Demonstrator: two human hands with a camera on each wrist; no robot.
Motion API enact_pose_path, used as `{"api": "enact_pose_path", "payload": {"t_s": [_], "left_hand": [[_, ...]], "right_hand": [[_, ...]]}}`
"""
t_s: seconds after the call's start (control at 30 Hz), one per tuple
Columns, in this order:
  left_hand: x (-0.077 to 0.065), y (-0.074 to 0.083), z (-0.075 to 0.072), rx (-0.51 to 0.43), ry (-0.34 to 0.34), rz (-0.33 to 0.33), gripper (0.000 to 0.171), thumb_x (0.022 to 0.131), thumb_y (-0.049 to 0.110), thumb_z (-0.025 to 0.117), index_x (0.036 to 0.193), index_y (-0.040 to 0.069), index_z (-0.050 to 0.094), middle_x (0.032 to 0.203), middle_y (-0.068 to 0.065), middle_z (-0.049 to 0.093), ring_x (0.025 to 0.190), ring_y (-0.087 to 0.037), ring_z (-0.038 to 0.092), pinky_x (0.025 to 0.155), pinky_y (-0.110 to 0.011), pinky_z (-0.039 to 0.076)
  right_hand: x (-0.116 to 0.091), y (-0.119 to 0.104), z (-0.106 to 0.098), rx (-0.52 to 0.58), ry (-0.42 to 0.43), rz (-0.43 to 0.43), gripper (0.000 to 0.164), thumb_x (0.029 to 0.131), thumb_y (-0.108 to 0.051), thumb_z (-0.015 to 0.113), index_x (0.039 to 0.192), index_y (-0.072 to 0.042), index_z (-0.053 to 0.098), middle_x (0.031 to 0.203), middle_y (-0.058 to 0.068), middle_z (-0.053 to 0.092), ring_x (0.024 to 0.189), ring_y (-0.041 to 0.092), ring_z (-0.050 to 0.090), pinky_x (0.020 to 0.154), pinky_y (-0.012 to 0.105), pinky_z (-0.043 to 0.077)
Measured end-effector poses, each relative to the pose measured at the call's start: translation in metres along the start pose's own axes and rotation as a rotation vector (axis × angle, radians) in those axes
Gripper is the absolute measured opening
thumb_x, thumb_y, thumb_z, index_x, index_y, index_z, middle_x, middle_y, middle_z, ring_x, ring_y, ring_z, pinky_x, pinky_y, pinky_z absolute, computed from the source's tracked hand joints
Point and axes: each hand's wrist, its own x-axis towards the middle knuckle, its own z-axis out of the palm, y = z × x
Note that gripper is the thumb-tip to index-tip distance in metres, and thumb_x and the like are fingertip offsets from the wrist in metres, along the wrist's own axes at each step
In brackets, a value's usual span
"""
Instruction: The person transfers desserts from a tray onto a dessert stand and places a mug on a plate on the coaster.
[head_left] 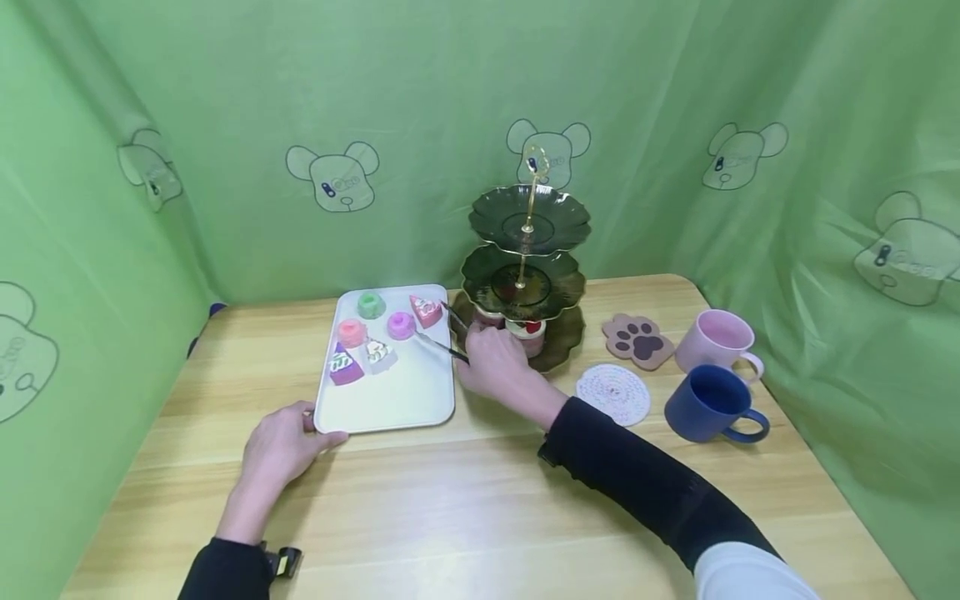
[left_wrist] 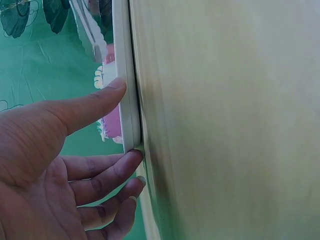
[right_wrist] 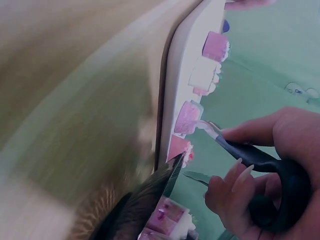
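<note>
My left hand (head_left: 279,446) holds the front left corner of a white tray (head_left: 390,400), thumb along its front wall and fingers at its side. In my right hand (head_left: 495,358) are scissor-style tongs (right_wrist: 240,152) with black loop handles and silver ends, their arms spread apart. One tong end is right at a purple ring-shaped cake (head_left: 401,325); the other reaches toward a red cake slice (head_left: 427,311). Also on the tray are a green ring cake (head_left: 371,305), a pink ring cake (head_left: 351,332), a white slice (head_left: 380,355) and a purple slice (head_left: 345,365).
A dark three-tier stand (head_left: 522,283) rises behind my right hand, with a strawberry-topped cake (head_left: 530,340) on its bottom tier. To the right lie a paw-print coaster (head_left: 637,340) and a round white coaster (head_left: 613,394), beside a pink mug (head_left: 714,342) and a blue mug (head_left: 708,406).
</note>
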Motion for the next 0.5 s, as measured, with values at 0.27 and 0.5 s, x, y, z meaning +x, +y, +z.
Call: {"api": "enact_pose_path", "payload": {"t_s": [0.27,0.5], "left_hand": [[0.001,0.002,-0.001,-0.010,-0.004,-0.010,0.060,0.064,0.056,0.074,0.102,0.011,0.062,0.078,0.000,0.063,0.072,-0.020,0.052,0.058,-0.031,0.035],[0.000,0.003,-0.002,-0.009,-0.005,-0.011,0.060,0.064,0.056,0.074,0.102,0.010,0.062,0.076,0.000,0.061,0.070,-0.020,0.051,0.057,-0.031,0.034]], "right_hand": [[0.019,-0.003,0.005,-0.027,-0.050,0.051,0.044,0.078,-0.045,0.059,0.092,-0.004,0.054,0.072,0.012,0.058,0.064,0.030,0.057,0.046,0.039,0.043],[0.028,-0.005,0.005,-0.049,-0.076,0.041,0.047,0.079,-0.044,0.059,0.101,-0.002,0.057,0.076,0.009,0.060,0.069,0.029,0.059,0.050,0.040,0.046]]}}
